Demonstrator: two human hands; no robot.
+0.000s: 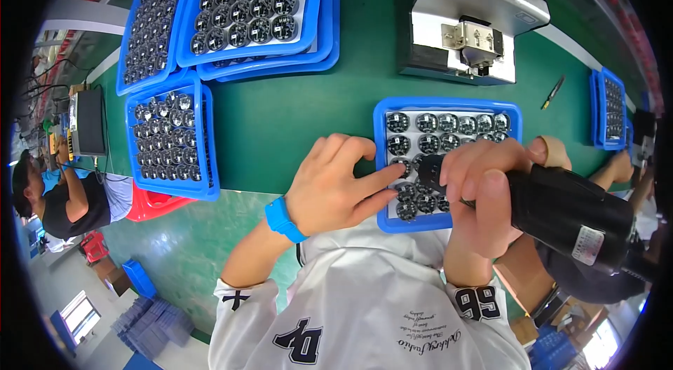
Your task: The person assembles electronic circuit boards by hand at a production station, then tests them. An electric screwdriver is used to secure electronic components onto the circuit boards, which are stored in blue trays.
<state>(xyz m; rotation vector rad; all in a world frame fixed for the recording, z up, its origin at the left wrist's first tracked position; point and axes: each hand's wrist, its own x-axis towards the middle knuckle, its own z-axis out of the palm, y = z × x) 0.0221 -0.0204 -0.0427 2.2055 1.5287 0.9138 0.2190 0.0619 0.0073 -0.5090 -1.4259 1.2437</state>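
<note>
Domes (427, 122) in a blue tray (449, 103) at the worktop's (294, 118) near edge: I judge them light, hard, slippery; grasp by the sides. Right hand (487, 191) grips a black tool (568, 212), probably heavier, stiff; left hand (333, 184) spread beside the domes.

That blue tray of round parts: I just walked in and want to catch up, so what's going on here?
The person's right hand grips a black handheld tool, its front end over the round parts in the blue tray. The left hand reaches over the tray's left rim, fingers spread near the left-hand column. A metal machine stands beyond the tray.
</note>
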